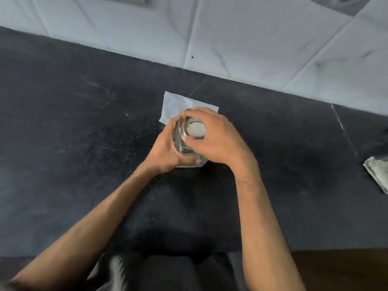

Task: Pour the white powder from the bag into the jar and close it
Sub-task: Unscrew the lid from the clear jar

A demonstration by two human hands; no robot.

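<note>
Left grip: the left hand is wrapped around the side of the clear jar, holding it. Right grip: the right hand is cupped over the jar's top, fingers closed around the lid. The jar stands on the dark bench, near its middle. The flat, clear bag lies on the bench just behind the jar, partly covered by the hands. A crumpled silvery wrapper lies at the bench's right edge, well apart.
</note>
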